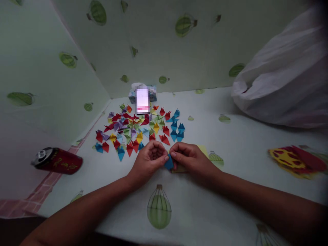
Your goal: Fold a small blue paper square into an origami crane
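My left hand (pixel 150 158) and my right hand (pixel 188 158) meet over the white sheet, both pinching a small blue folded paper piece (pixel 169 162) between thumbs and fingertips. Under my right hand lies a yellow paper sheet (pixel 203 149), partly hidden. Just beyond my hands spreads a pile of several folded paper pieces (pixel 138 128) in red, blue, yellow, green and purple.
A red can (pixel 57 160) lies on its side at the left. A small tissue box (pixel 142 94) stands behind the pile against the wall. A large white plastic bag (pixel 287 78) fills the right. A red and yellow paper cutout (pixel 294 159) lies at the right edge.
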